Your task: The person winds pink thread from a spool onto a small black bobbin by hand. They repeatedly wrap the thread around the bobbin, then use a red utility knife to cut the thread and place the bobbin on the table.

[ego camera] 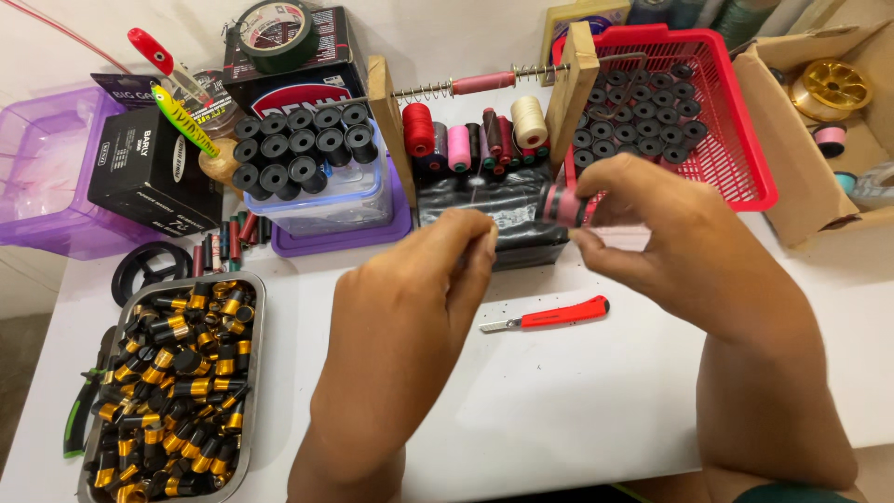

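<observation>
Two hands work a small spool above a white worktop (559, 401).

Left hand (410, 307), nearer, has fingertips pinched shut, perhaps on thread too fine to see. Just right and beyond, the right hand (670, 233) grips a pink-and-black spool (564, 205), axis roughly left-right. A red knife (549, 317) lies below; a red basket (745, 149) sits behind.

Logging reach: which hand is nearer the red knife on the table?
Left. The left hand sits just left of the red knife; the right hand is above it, holding a spool.
</observation>
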